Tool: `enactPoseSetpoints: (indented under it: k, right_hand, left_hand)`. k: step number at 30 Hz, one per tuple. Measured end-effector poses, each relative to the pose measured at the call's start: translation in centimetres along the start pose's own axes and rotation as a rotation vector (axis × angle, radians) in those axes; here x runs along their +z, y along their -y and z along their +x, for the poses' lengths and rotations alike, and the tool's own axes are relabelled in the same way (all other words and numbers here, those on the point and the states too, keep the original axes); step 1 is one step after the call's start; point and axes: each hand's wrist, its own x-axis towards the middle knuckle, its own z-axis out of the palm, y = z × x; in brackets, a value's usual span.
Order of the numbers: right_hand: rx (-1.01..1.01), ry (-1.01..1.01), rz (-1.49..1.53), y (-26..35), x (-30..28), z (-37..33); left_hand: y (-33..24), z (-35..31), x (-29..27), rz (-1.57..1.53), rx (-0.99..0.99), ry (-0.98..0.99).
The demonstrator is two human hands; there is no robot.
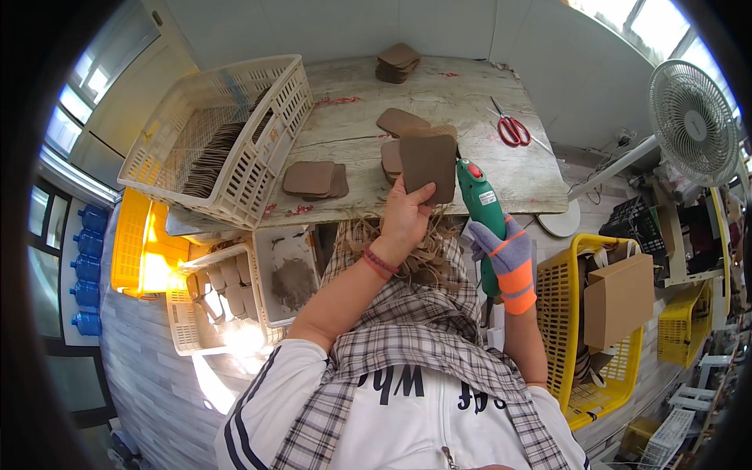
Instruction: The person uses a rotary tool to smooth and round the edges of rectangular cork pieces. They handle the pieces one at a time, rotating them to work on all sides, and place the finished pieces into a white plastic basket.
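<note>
My bare left hand [406, 215] pinches a flat brown rectangular piece [428, 166] with rounded corners between thumb and fingers, upright over the table's front edge. In a grey and orange glove, my right hand [505, 254] is wrapped round a green handheld power tool [479, 192] with a red button. The tool's head is close to the brown piece's right edge; its working tip is hard to make out. Partly hidden behind the held piece are a small stack of brown pieces [390, 157] and a lighter tan one. Brown offcut strips [427, 254] lie heaped on my plaid apron.
Stacks of brown pieces lie on the table at front left [313, 179] and at the back [398, 61]. Red-handled scissors [513, 131] rest at right. A white crate [274, 117] of pieces stands at left. Yellow basket [568, 313] and fan [693, 117] are at right.
</note>
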Motion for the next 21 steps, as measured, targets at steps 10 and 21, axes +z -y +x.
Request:
enactPoseSetpoints:
  k: [10, 21]
  right_hand:
    - [0.032, 0.076, -0.129, 0.3, -2.7, -0.6]
    - [0.065, 0.176, -0.229, -0.2, -3.0, -2.4]
  left_hand:
    - [-4.3, -0.4, -2.6, 0.372, -0.132, 0.093]
    - [-8.4, 0.1, -3.3, 0.798, -0.231, 0.262]
